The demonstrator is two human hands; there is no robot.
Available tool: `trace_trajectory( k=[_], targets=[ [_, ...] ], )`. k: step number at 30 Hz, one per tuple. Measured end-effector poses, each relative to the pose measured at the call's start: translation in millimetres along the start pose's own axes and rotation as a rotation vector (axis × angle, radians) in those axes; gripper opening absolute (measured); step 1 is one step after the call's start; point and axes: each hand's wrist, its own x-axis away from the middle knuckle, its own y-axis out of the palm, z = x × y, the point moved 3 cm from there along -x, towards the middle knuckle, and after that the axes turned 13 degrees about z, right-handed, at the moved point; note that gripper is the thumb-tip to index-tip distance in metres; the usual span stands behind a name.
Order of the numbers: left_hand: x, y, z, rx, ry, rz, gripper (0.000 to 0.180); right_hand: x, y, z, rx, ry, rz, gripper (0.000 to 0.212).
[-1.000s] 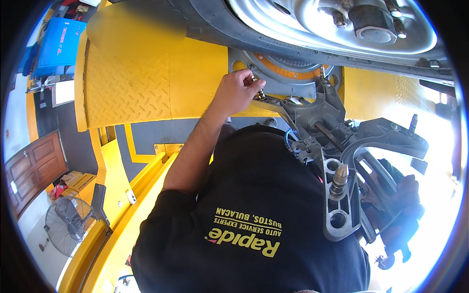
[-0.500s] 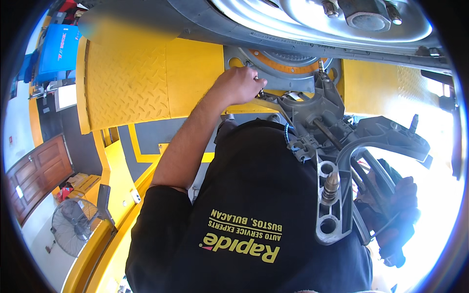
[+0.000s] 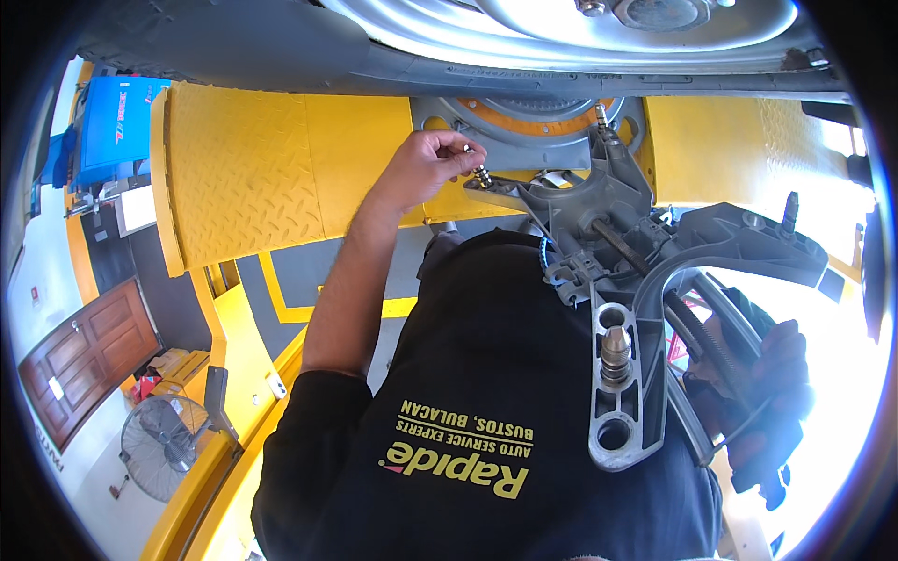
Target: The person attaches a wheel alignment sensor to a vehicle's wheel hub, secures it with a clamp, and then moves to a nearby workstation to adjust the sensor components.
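Head view: the left hand pinches a metal pin between nearly closed fingertips, at the left tip of the grey clamp. The right hand is at the clamp's right-edge bars; glare obscures its grip. Apparent step: pin handling, calling for a steady pinch.

L arm fwd, L grip in thumb-finger pinch

On our left we see a white wall with a brown panelled door, and a dark grey panel beside it. Boxes and a round fan sit near the door. Farther up we find a blue cabinet. Yellow lines mark our grey floor, and white glare washes out the right side.
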Motion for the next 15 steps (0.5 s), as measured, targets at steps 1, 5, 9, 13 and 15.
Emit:
trace_trajectory(
  k=[1, 5, 9, 13, 15],
  targets=[
    [-3, -1, 0, -0.027, -0.001, -0.018, 0.024, -2, 0, 0, 0.005, -0.014, -0.059, 0.054],
    [-13, -4, 3, -0.048, -0.01, -0.12, 0.023, -7, -1, 3, 0.208, -0.023, -0.11, 0.058],
    [-15, -4, 6, 0.002, 0.004, -0.171, 0.021, -7, -5, 5, 0.069, -0.019, -0.106, 0.058],
    [-8, 3, -1, -0.035, 0.022, -0.193, 0.019, -5, -7, 12, 0.04, -0.088, -0.185, 0.055],
    [-3, 7, -5, 0.015, -0.016, -0.192, 0.019, -4, -8, 16, -0.007, -0.089, -0.151, 0.055]
  ],
)
